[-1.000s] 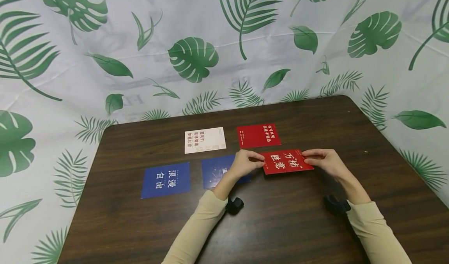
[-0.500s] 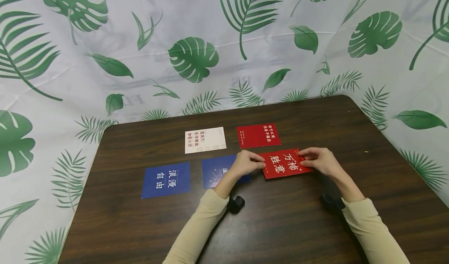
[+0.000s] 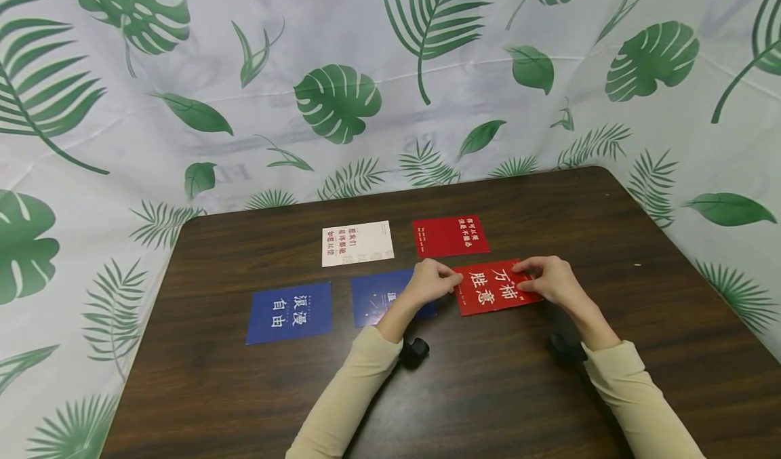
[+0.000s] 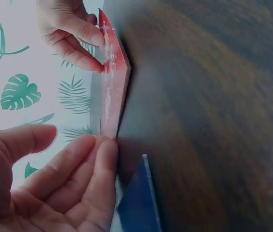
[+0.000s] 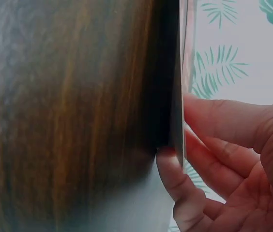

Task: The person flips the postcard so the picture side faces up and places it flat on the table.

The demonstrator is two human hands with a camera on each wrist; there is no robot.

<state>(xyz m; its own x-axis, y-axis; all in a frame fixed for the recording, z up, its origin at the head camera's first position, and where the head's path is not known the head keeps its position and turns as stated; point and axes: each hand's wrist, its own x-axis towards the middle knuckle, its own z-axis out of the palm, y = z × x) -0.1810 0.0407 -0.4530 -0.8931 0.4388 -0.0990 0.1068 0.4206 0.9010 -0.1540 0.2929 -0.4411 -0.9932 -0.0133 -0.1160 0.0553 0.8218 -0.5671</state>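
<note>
A red card (image 3: 488, 289) with large white characters lies between both hands, right of the blue cards. My right hand (image 3: 550, 281) pinches its right end. In the right wrist view the thumb (image 5: 219, 118) is on the upper face and a finger (image 5: 171, 174) is under the edge, with a dark gap below the card. At the left edge, my left hand (image 3: 429, 281) touches the card with outstretched fingertips (image 4: 108, 150); its thumb (image 4: 35, 140) stands apart. The left forearm and hand partly hide a blue card (image 3: 372, 300) with a line drawing.
Another red card (image 3: 448, 236) lies just behind the held one. To its left is a white card (image 3: 356, 244) with red characters. A second blue card (image 3: 289, 313) lies farther left on the dark wooden table (image 3: 244, 391). A leaf-print curtain (image 3: 256, 133) hangs behind the table.
The red card has come down closer to the table, its near edge shifting toward me. My right hand has moved left, farther over the card. My left hand has shifted only slightly.
</note>
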